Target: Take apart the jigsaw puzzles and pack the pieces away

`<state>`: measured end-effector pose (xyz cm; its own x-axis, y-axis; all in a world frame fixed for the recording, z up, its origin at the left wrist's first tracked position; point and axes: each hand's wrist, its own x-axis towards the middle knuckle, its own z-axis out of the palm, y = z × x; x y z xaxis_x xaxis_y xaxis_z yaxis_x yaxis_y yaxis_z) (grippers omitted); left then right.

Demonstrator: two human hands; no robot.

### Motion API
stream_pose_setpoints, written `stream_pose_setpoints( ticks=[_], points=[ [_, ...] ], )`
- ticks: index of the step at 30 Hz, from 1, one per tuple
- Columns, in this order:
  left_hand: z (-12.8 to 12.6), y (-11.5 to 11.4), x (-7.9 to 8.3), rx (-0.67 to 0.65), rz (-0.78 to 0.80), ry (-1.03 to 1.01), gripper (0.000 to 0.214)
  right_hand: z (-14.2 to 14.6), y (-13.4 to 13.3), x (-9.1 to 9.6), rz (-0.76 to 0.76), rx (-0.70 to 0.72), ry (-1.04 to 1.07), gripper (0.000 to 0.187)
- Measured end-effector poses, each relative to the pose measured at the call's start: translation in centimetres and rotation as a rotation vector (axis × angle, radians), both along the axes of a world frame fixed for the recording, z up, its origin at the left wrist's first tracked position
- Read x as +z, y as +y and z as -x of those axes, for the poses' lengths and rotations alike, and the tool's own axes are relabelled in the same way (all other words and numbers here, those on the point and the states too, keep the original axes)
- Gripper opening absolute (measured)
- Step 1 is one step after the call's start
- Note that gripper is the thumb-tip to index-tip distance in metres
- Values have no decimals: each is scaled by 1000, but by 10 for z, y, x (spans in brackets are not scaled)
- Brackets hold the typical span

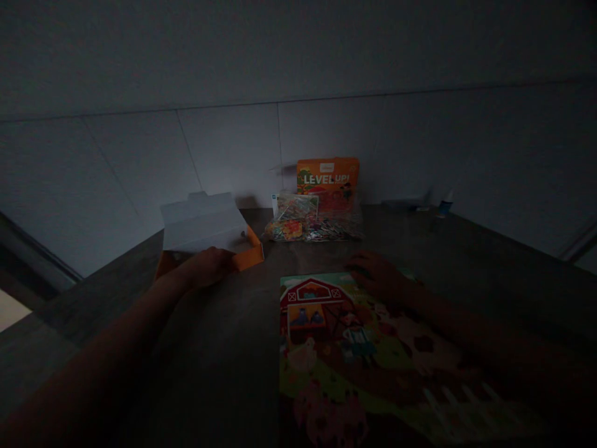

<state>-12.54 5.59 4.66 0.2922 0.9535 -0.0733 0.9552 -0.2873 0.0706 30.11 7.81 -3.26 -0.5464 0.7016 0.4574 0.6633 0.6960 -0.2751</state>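
My left hand [212,266] is closed round the front wall of an open cardboard box [200,227], orange outside and white inside, its lid tilted up at the back. Below my right hand [377,274] lies a large farm picture [321,354], which shows a red barn, a farmer, a cow, a pig and a hen. That hand rests at the picture's far edge with its fingers stretched out, apparently holding nothing. My right forearm covers part of the picture's right side. In the dim light, finger details are hard to see.
At the back, an orange box [329,174] marked "LEVEL UP!" leans by the wall. Before it lie clear plastic bags [321,227] of small colourful pieces. A small bottle [446,204] stands at the back right, beside a flat dark object [403,202]. The grey tabletop [219,361] meets a white wall.
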Motion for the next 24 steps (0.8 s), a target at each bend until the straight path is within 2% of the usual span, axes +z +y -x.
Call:
stream_pose_setpoints(
  ticks=[3,7,11,14,18,21,24],
  points=[
    [-7,-2,1,31,-77,50,21,0,0,0,-2,-6,-1,28],
    [-30,-15,5,47,-225,80,33,1,-2,-1,-4,-21,-13,28],
    [-69,-36,14,-44,-296,92,52,6,-7,4,-13,-33,-42,28],
    [-105,-42,21,-176,-314,148,47,12,-14,10,-25,-24,-73,29],
    [-155,-25,30,-363,-328,138,23,18,-21,16,-9,5,-108,28],
    [-186,0,31,-407,-340,130,28,19,-22,16,-6,11,-121,27],
    [-206,21,22,-417,-358,122,27,19,-22,16,-18,17,-134,23]
  ],
)
